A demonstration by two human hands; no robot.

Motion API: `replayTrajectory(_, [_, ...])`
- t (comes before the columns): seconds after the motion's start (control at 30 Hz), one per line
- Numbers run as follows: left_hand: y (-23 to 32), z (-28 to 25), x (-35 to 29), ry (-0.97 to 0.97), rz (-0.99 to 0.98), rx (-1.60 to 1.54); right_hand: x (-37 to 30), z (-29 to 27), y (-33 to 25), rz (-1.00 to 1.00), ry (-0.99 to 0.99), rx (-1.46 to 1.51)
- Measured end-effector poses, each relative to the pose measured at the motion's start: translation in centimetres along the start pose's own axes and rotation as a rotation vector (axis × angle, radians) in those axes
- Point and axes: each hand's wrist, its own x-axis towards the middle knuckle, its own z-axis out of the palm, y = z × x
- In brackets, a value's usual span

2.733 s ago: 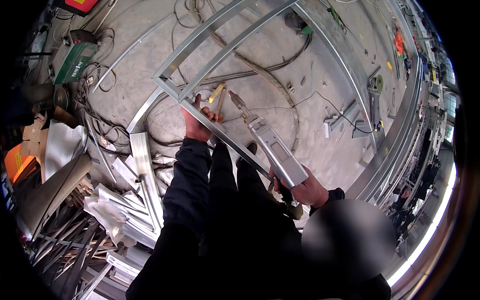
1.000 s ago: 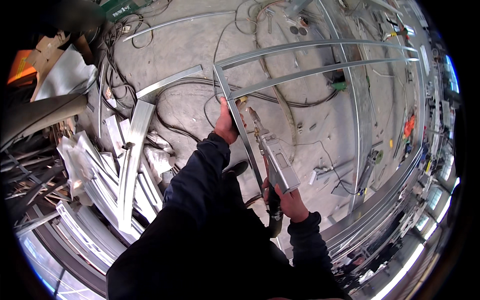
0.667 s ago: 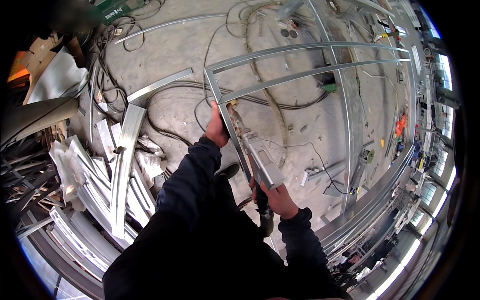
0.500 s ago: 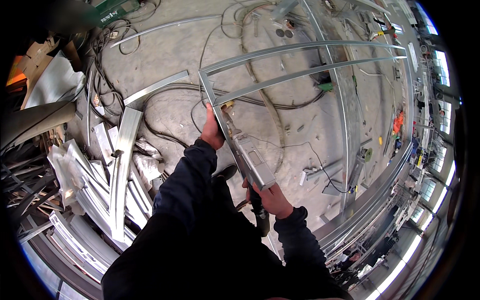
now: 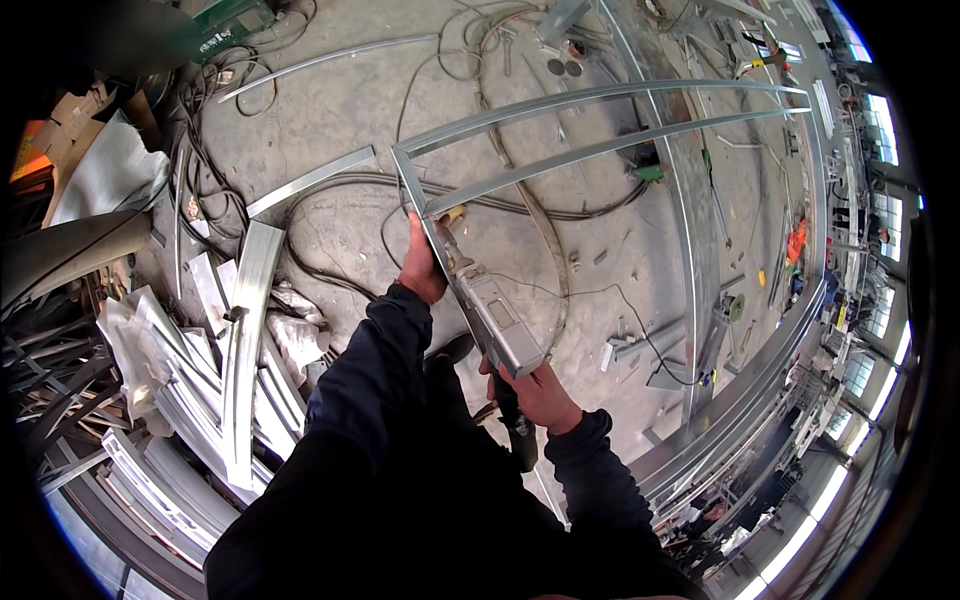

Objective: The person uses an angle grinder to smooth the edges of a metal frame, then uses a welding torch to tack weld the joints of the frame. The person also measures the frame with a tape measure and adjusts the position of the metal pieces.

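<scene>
Metal strips (image 5: 250, 330) left of left hand (image 5: 424, 264), handheld tool (image 5: 505, 322) right of it; hose (image 5: 551, 232) on floor (image 5: 330, 115) beneath frame (image 5: 500, 178)

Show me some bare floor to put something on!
Bare floor shows between the long thin strip and the short metal strip. A smaller patch lies left of the left hand, bordered by dark cables. It's crowded at lower left, with piled metal pieces, and at the right hand, holding the silver tool.

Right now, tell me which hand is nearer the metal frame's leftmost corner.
Left. The left hand grips the end bar just below the corner in view; the right hand is farther, lower right, gripping the silver welding gun.
</scene>
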Motion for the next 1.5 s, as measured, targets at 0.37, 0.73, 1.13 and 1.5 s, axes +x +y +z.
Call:
replayTrajectory(0.37, [0.1,0.8,-0.7,0.033,0.097,0.01,0.5,-0.3,0.2,0.028,-0.006,0.013])
replayTrajectory(0.73, [0.2,0.8,-1.0,-0.012,-0.011,-0.038,0.2,0.3,-0.3,-0.006,-0.008,0.013])
replayTrajectory(1.13, [-0.6,-2.1,1.5,-0.024,-0.028,0.037,0.7,0.1,0.5,0.006,-0.039,0.004])
replayTrajectory(1.5, [-0.8,-2.4,2.0,-0.025,0.001,0.039,0.8,0.2,0.1,0.006,-0.077,0.016])
